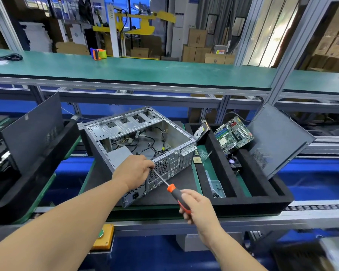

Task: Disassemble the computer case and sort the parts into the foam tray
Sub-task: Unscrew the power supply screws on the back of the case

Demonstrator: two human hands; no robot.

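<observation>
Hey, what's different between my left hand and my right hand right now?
The left hand rests on the computer case rear, fingers pinched by the screwdriver tip; the right hand hangs clear of the case. The left touches bare shaft, the right wraps the orange-black handle. Both steady the same tool.
</observation>
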